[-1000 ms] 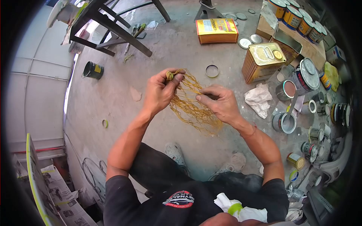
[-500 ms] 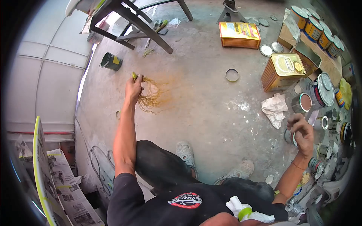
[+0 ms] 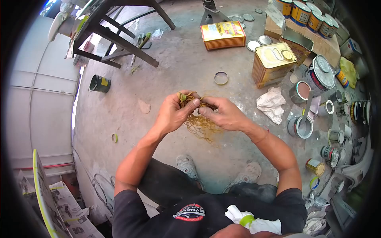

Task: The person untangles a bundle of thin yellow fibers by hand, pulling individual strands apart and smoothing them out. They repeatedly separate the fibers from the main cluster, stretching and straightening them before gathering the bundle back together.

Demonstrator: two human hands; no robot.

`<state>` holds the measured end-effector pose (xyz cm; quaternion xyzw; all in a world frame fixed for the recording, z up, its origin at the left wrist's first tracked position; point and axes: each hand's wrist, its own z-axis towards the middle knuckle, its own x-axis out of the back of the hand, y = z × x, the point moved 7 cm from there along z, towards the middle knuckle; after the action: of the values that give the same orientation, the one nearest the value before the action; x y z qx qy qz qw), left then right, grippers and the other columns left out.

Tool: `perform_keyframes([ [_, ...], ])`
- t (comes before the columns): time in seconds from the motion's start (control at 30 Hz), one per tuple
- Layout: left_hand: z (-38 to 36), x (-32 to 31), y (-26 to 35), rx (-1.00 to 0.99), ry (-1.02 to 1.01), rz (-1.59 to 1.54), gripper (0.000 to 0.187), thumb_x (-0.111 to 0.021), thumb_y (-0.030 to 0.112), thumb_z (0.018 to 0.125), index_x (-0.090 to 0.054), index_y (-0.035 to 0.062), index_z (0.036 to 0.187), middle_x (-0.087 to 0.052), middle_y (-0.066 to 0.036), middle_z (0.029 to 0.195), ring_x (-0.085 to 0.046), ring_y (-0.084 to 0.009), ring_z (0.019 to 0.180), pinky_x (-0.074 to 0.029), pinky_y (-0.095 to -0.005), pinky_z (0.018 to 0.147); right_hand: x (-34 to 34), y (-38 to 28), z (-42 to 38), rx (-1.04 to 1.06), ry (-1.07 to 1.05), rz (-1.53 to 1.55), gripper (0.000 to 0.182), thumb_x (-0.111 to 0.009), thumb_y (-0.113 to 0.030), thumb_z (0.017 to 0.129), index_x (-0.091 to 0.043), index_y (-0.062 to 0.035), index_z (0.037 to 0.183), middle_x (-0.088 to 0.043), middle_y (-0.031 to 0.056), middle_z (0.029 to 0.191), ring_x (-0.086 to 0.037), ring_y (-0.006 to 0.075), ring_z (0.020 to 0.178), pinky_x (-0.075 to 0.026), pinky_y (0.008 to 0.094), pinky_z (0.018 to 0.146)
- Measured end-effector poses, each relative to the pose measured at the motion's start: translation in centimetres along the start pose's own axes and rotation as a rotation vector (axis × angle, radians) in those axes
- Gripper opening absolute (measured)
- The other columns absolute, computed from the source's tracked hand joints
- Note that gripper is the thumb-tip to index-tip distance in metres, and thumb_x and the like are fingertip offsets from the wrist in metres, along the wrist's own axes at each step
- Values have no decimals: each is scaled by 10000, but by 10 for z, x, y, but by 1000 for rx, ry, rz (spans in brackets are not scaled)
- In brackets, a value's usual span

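Observation:
A bundle of thin yellow-brown strands (image 3: pixel 201 123), with a yellow-green knot or wrap at its left end, is held up in front of my body above the floor. My left hand (image 3: pixel 173 114) is closed around the left end, its thumb pressed on the strands. From the other side my right hand (image 3: pixel 225 114) pinches the upper strands between thumb and fingers. The two hands nearly meet, and the loose ends hang below them. What lies under the fingertips is partly hidden.
Thinner tins (image 3: pixel 274 63) (image 3: pixel 223 35), a crumpled cloth (image 3: pixel 271 105) and an open grey paint can (image 3: pixel 300 127) stand to the right, among several other cans. A dark can (image 3: pixel 99 83) lies tilted at left, near a trestle (image 3: pixel 123 37). A tape roll (image 3: pixel 221 78) is ahead.
My left hand has brought the strands right and closer to my body. My right hand has swung in from the cans at the right and now grips them too. The view has shifted.

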<state>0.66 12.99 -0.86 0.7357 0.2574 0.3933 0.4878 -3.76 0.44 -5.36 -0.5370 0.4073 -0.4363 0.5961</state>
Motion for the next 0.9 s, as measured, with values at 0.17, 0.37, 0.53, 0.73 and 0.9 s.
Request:
perform_keyframes([
  [0.17,7,-3,-2,35,-127,22,237,-650,201,926,-601,18,1068,-568,29,844,-490,-63,744,-419,-233,665,6,34,-9,-255,8,698,325,-597,-220,953,-614,35,1153,-624,7,951,-557,85,835,-477,270,745],
  [0.37,8,-5,-10,115,-231,-50,308,-677,208,900,-611,9,1125,-557,39,790,-494,-58,723,-419,-230,641,22,37,-10,-185,114,764,277,-626,-173,925,-640,48,1092,-652,51,942,-575,81,852,-476,251,761],
  [0.53,1,-8,-5,91,-276,-42,311,-680,268,903,-652,6,1068,-577,33,784,-499,-57,700,-409,-236,598,8,21,-17,-258,8,456,238,-657,-159,894,-664,48,1012,-664,60,891,-599,119,822,-481,279,758],
  [0.73,5,0,-23,225,-212,140,327,-688,284,899,-648,11,1075,-637,-1,858,-553,-73,753,-459,-241,651,10,5,-15,85,143,-376,208,-600,-143,920,-587,25,1043,-649,75,942,-588,124,873,-474,294,775],
  [0.9,5,5,-16,103,-65,-7,340,-697,253,893,-616,18,1123,-621,4,849,-539,-60,748,-448,-233,649,5,32,-7,-37,247,168,212,-587,-170,929,-570,7,1045,-634,64,908,-576,120,845,-460,287,746],
])
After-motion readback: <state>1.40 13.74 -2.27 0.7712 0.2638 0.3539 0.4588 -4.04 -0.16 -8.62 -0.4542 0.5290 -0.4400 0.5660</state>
